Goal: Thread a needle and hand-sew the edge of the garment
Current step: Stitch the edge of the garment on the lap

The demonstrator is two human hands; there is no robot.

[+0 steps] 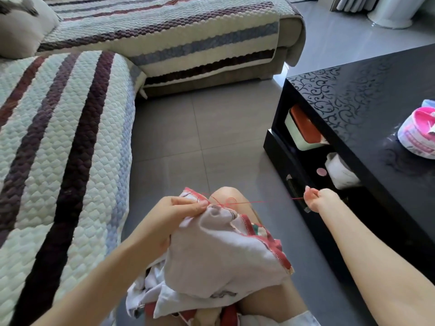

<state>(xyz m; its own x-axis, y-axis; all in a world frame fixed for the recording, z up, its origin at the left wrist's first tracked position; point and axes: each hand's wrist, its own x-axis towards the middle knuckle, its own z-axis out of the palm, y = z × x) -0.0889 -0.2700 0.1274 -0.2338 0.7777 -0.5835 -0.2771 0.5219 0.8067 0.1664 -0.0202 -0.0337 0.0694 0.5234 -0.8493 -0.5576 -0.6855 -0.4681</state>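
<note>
A white garment (pixel 219 260) with a red stitched edge lies over my lap and knee. My left hand (pixel 181 210) pinches its upper edge between thumb and fingers. A red thread (pixel 259 201) runs taut from that edge out to the right, with a small loop near the fabric. My right hand (pixel 316 199) is held out to the right with its fingers curled, pinching the far end of the thread. The needle itself is too small to make out.
A striped quilted sofa (pixel 58 149) fills the left and back. A glossy black coffee table (pixel 367 118) stands close on the right, with a pink-and-white container (pixel 419 135) on top and boxes on its lower shelf. Grey tiled floor (pixel 200 137) lies between.
</note>
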